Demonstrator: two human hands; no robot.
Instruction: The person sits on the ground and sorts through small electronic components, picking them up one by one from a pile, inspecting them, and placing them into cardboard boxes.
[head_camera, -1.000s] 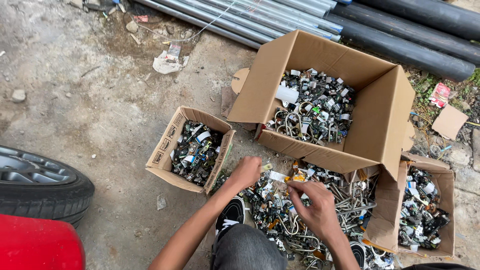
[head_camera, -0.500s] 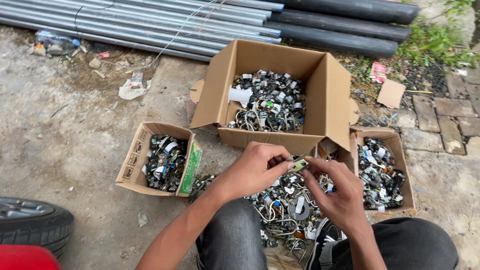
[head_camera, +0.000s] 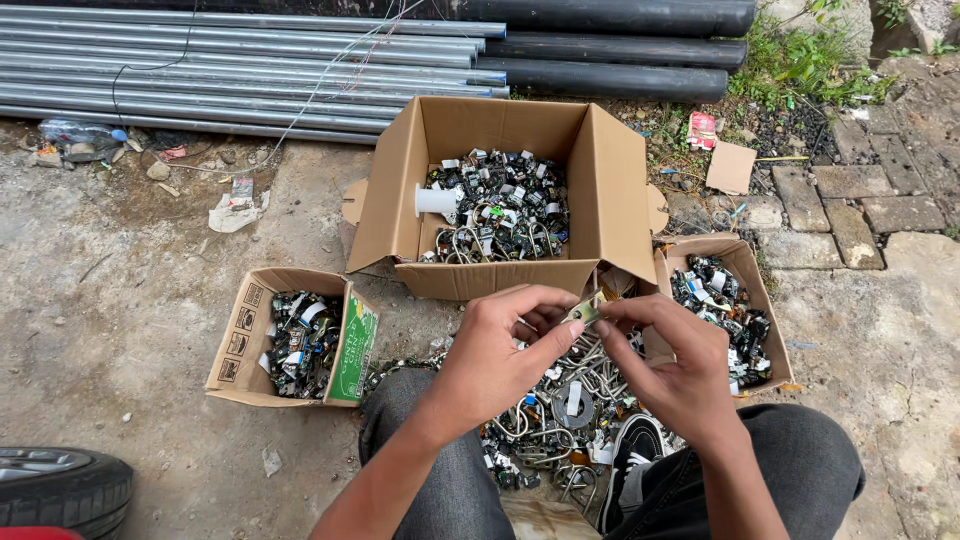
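My left hand (head_camera: 500, 355) and my right hand (head_camera: 670, 365) meet in front of me, both pinching one small metal part (head_camera: 583, 311) between their fingertips. Below them, between my knees, lies a loose pile of metal clips and small electronic parts (head_camera: 555, 415) on the ground. A large open cardboard box (head_camera: 600, 180) of similar parts stands just beyond my hands. A small box (head_camera: 245, 345) of parts sits to the left, another small box (head_camera: 760, 300) to the right.
Grey metal pipes (head_camera: 250, 60) and black pipes (head_camera: 610, 75) lie along the far side. A car tyre (head_camera: 60, 490) is at the lower left. Paving stones (head_camera: 850, 200), weeds and litter sit at the upper right. My black shoe (head_camera: 632, 455) rests by the pile.
My hands rose from the pile and came together on a small metal part. The view tilted up, so the boxes and pipes now sit lower in the picture.
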